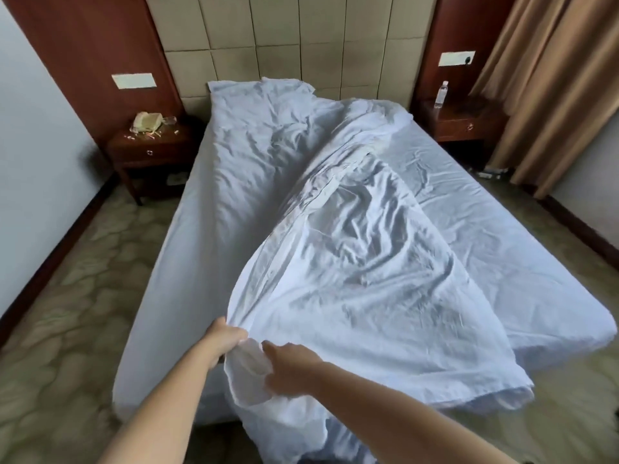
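1. With the left hand (227, 339): gripping a bunched edge of the white duvet cover (351, 262), fingers curled tight round the cloth.
2. With the right hand (289, 366), just beside the left: touching the same edge. Fingertips buried in a fold, so impossible to tell whether pinching or merely resting there.
3. Lifted at the near end, off the foot of the bed (485, 229); sagging in loose folds below both hands, down toward the carpet (67, 329).
4. Long axis: running away from the hands, lengthwise up the bed, leaning a little to the right of them. Gathered end at the hands, pointing back at the person; far end up toward the headboard (284, 45).
5. Fanned out wide ahead of and to the right of the right hand, rumpled, lying on the mattress beyond.
6. Far ahead and left of the left hand: a nightstand (150, 149) strewn with small litter.
7. Far ahead and right of the right hand: a second nightstand (465, 123) bearing an upright water bottle (441, 94), with a tan curtain (552, 95) just beside it.
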Available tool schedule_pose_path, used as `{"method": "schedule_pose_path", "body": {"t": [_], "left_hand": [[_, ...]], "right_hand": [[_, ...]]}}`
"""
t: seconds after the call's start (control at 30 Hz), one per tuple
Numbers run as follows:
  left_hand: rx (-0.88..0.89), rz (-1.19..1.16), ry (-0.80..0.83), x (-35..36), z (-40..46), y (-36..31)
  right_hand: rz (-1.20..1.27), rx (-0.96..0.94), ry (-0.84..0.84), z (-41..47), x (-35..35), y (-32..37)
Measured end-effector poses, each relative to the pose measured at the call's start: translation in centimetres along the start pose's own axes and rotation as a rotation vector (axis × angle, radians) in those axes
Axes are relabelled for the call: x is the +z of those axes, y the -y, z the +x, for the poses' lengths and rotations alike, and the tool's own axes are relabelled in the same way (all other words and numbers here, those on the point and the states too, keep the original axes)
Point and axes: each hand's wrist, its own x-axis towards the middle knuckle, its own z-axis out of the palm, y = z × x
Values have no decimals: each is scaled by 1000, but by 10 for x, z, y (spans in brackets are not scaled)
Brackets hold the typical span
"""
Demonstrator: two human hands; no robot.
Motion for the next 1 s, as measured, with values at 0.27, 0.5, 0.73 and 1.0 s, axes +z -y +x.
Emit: {"method": "schedule_pose_path", "body": {"t": [0.27,0.5,0.73,1.0], "left_hand": [[64,19,154,48,-52,-25],[189,-108,312,76,-103,-33],[407,-298,572,22,-137,-53],[394,-225,577,-91,-109,20]], "right_hand": [[124,255,-167,-53,24,-25],[52,464,-473,-125,23,-17],[-268,629,-841,-170,-9,77],[-224,635,-776,-111,48,198]]}}
